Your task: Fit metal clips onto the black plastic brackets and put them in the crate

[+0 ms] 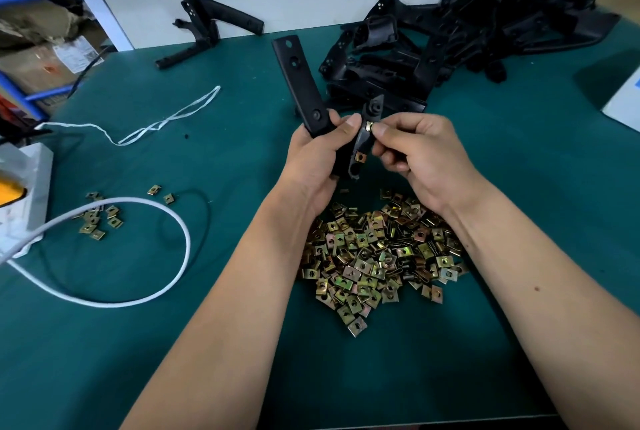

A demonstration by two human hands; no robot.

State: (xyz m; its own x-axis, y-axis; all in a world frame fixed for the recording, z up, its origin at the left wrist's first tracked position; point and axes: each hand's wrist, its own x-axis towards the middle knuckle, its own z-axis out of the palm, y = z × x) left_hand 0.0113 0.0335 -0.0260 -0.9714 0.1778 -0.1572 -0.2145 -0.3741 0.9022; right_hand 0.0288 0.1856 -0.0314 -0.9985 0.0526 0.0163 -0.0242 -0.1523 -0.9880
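My right hand pinches a small metal clip between thumb and forefinger, right at the edge of the black plastic bracket. My left hand is wrapped round that bracket's middle and holds it up above the table, over the clip pile, its long arm slanting away from me.

The clip looks like thin stamped spring steel: light, stiff, and small enough to slip or flick out of a pinch, so I judge it best held by its flat faces, with the open mouth toward the plastic edge. The bracket seems light and rigid; a firm grip close to the tab being clipped should stop it twisting as I push.

It is matte black, with a long flat arm pierced by round holes and a shorter forked part near my fingers. One brass-coloured clip already sits lower on that part.

Below my wrists lies the heap of loose clips, yellowish square plates with centre holes, on the green mat. A few stray clips lie to the left by a white cable. A pile of unfitted brackets sits at the far right, one more apart at the back. I cannot see the crate.
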